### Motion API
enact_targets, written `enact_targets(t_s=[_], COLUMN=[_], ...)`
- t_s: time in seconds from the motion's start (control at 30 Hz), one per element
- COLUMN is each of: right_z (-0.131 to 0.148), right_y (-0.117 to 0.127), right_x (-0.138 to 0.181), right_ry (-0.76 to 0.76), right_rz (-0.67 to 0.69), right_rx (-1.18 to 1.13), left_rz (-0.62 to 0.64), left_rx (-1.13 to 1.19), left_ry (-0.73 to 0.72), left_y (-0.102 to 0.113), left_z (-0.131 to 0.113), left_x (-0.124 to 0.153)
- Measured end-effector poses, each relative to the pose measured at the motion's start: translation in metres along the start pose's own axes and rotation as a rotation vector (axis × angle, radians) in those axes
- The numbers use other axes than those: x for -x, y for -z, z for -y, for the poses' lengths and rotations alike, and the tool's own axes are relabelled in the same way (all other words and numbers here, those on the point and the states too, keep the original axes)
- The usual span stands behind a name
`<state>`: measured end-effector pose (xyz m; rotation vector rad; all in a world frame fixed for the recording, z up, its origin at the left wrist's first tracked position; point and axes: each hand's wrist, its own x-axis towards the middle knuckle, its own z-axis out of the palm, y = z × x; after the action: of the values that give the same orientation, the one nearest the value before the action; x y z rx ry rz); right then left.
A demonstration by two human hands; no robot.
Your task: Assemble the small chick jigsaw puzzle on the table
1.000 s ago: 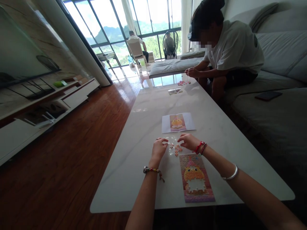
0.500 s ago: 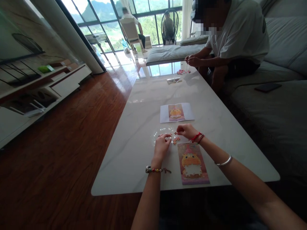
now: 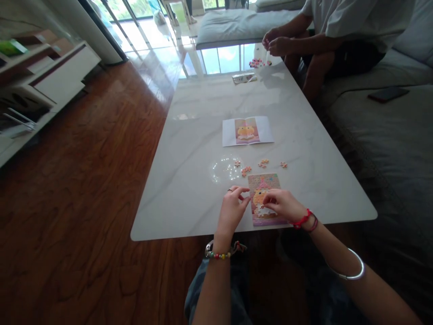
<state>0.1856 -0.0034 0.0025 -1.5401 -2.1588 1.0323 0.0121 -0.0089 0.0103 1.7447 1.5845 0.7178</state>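
The jigsaw puzzle [image 3: 265,180] lies near the table's front edge, a yellow cartoon figure on a brick-patterned ground, with a white gap in its lower half. Over that gap my right hand [image 3: 286,204] is closed in a pinch on a small puzzle piece [image 3: 262,206]. My left hand [image 3: 234,205] is open beside the puzzle's left edge, thumb and forefinger apart, holding nothing. Beyond the puzzle are several loose pieces: a cluster [image 3: 246,171], a single piece [image 3: 237,164], another group [image 3: 263,163] and one piece [image 3: 283,165] farther right.
A folded reference sheet [image 3: 265,131] with the same picture lies farther up the white table [image 3: 189,149]. Beyond it are a flat packet [image 3: 244,78] and a pile of pieces [image 3: 260,63], near another person's hands [image 3: 275,43]. A phone [image 3: 388,94] rests on the sofa.
My right hand has moved from the loose pieces down over the puzzle with a piece. My left hand has come back to the puzzle's left edge. The view has tilted down.
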Motion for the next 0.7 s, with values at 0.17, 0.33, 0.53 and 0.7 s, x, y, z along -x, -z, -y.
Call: enact_targets(t_s=[0.17, 0.33, 0.53, 0.7], right_z=[0.005, 0.005, 0.002, 0.005], right_y=[-0.007, -0.012, -0.015, -0.016], right_x=[-0.001, 0.002, 0.000, 0.002], right_ry=[-0.003, 0.056, 0.051, 0.037], right_rz=[-0.053, -0.083, -0.089, -0.111], right_rx=[0.039, 0.123, 0.171, 0.298], left_rz=[0.069, 0.115, 0.146, 0.148], left_rx=[-0.024, -0.045, -0.081, -0.178], left_ry=[-0.057, -0.053, -0.024, 0.082], left_y=[-0.007, -0.011, -0.021, -0.024], left_z=[0.004, 0.009, 0.009, 0.000], left_x=[0.003, 0.003, 0.003, 0.001])
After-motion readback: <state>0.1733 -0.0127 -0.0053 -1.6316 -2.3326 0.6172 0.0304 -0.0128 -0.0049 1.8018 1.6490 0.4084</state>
